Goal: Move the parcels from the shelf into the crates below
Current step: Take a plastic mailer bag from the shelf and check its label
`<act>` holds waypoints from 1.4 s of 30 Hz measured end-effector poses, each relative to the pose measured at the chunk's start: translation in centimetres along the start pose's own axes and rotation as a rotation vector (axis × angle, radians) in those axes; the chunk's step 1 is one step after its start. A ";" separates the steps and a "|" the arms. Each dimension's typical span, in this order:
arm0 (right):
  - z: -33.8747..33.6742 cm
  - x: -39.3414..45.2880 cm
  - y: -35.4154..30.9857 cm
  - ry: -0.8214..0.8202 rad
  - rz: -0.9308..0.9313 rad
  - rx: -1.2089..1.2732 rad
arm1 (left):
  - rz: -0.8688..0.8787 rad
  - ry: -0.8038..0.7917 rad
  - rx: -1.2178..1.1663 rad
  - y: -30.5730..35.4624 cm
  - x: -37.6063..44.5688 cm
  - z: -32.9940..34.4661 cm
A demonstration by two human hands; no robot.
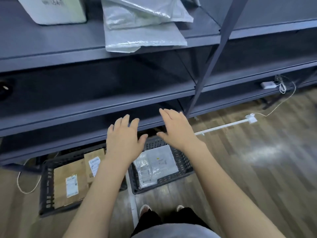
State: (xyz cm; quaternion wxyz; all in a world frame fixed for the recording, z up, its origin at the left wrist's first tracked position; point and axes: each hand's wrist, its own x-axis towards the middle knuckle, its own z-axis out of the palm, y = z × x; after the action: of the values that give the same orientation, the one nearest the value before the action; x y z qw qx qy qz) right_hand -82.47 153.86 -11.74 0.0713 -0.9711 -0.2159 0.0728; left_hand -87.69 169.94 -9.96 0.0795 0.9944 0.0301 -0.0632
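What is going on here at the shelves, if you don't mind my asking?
A person is moving parcels from the shelf into crates on the floor. Both hands, left hand and right hand, are open and hold nothing, held above the crates. The left crate holds brown cardboard parcels; the right crate holds a grey plastic mailer. More grey mailers and a white box remain on the top shelf.

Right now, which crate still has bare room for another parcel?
Neither has much. The left crate is nearly covered by brown parcels. The right crate holds a plastic mailer, with bare strips along its rim.
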 end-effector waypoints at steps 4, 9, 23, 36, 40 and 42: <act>-1.0 -1.8 -0.9 0.010 0.004 0.024 | 0.023 0.058 -0.053 0.2 -1.5 -1.3; -3.6 -1.9 -0.4 0.083 0.007 0.051 | 0.053 0.146 -0.048 0.4 -0.3 -3.4; -10.5 4.7 6.3 0.185 0.003 0.055 | 0.014 0.227 0.030 2.3 8.3 -8.3; -20.6 20.2 12.0 0.247 -0.098 -0.103 | 0.003 0.333 0.255 1.4 24.4 -19.3; -22.9 24.0 12.0 0.235 -0.094 -0.126 | -0.040 0.329 0.219 0.4 28.8 -21.0; -23.3 25.7 11.7 0.201 -0.077 -0.138 | -0.074 0.300 0.198 -0.2 30.6 -21.5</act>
State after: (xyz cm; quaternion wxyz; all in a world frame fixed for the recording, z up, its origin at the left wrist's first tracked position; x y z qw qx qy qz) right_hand -50.62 151.88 6.23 0.0284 -0.9670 -0.2494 -0.0429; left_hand -54.76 175.12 7.10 -0.0264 0.9938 0.0718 0.0803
